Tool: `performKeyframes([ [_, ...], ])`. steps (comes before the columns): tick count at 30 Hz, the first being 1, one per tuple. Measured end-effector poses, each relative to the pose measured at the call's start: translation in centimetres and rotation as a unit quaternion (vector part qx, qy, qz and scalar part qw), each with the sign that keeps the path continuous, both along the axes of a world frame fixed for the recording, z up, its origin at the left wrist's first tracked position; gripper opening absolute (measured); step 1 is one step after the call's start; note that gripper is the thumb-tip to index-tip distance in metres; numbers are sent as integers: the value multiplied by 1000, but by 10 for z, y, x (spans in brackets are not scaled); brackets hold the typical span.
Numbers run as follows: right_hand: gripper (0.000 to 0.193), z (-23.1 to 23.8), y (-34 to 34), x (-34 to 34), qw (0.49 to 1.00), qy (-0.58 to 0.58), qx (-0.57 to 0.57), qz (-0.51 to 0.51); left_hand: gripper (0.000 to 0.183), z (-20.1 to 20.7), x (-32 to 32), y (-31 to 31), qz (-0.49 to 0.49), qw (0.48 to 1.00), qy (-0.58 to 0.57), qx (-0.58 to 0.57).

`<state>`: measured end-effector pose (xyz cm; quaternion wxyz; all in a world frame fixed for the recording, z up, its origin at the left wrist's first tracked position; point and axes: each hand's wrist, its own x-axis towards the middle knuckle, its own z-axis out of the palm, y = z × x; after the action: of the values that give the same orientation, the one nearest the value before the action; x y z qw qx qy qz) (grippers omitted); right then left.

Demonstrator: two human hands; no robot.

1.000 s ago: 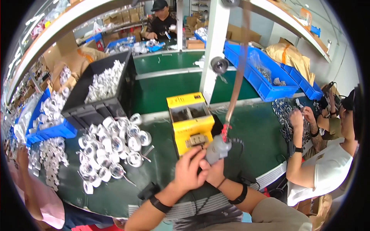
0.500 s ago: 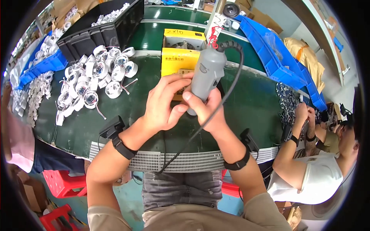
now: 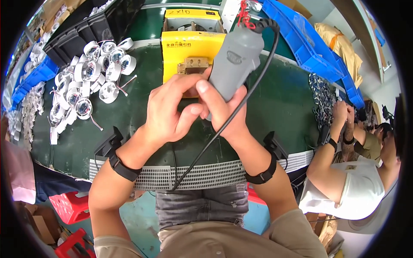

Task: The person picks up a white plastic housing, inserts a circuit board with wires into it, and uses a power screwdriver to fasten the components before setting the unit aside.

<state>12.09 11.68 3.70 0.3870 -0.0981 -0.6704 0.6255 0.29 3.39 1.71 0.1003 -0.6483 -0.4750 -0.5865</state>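
My right hand [image 3: 227, 107] is wrapped round the lower body of a grey electric screwdriver [image 3: 236, 56]. The tool tilts, its top toward the far right, with a black coiled cable at that end. My left hand [image 3: 172, 103] is curled in close beside it, fingertips by the right thumb. What the left fingers hold, if anything, is hidden, and so is the tool's tip. Just beyond the hands stands a yellow screw feeder [image 3: 193, 45] with a brass-coloured block [image 3: 195, 63] on its front.
White round housings [image 3: 88, 71] with wires lie piled at left, before a black crate [image 3: 86, 32]. A blue bin [image 3: 297, 47] stands at far right. Near it, dark small parts [image 3: 320, 96] lie by a co-worker's hands [image 3: 343, 112]. A perforated strip [image 3: 206, 175] lines the near table edge.
The feeder, housings and crate have shifted left and upward in the picture, and the feeder looks nearer. The screwdriver leans more to the right. Both hands stay close together around it.
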Motion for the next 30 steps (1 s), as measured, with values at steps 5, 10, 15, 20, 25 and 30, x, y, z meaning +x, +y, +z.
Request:
performKeyframes([
  [5,18,-1,-8,3,996,5,-90,16,37,-1,1,-3,-12,1000,-14,-8],
  [10,16,-1,-13,1,998,22,-55,-21,33,0,1,-5,-27,999,-18,-14],
  [15,12,-2,-6,-4,996,2,-86,-18,32,5,12,-3,-3,997,-56,-45],
  [20,15,-1,-9,-1,997,-3,-68,-26,34,-5,3,-4,21,999,-7,-33],
  [25,18,-11,-9,-4,996,63,-52,-37,38,-7,-2,1,-5,1000,9,-8],
  [30,56,-32,15,3,998,23,21,55,66,-10,-4,3,17,993,-8,-113],
])
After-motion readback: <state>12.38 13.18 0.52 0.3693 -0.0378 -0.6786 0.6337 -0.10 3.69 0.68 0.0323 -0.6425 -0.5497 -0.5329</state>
